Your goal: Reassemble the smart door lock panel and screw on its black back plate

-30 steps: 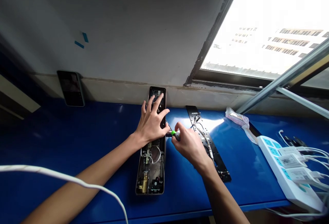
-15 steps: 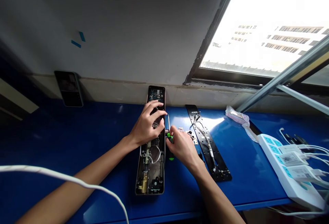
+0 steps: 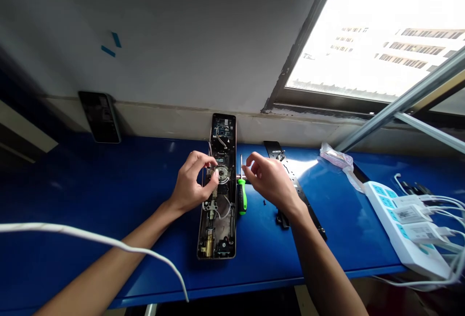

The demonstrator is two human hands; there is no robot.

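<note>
A long, narrow lock housing [image 3: 227, 219] lies open-faced before me, with a circuit board [image 3: 221, 129] at its far end, a round metal part [image 3: 222, 174] midway and a brass piece [image 3: 208, 247] near the front. My left hand [image 3: 194, 180] is over its left edge, thumb and index finger apart beside the round part. Right of the housing lies a green-and-black screwdriver [image 3: 242, 197], shaft pointing away. My right hand [image 3: 271, 178] hovers by that shaft with curled fingers and thumb close together; anything between them is too small to make out.
A black mounting plate [image 3: 314, 217] lies partly behind my right arm, with small screws [image 3: 265, 203] and a black part [image 3: 282, 220] nearby. At right stand a power strip [image 3: 390, 224] with chargers and a plastic packet [image 3: 336, 156]. A white cable [image 3: 119, 244] crosses my left forearm.
My right hand has left the screwdriver and risen to the right. My left hand has drawn back left, uncovering the circuit board and the round part. The view has shifted slightly.
</note>
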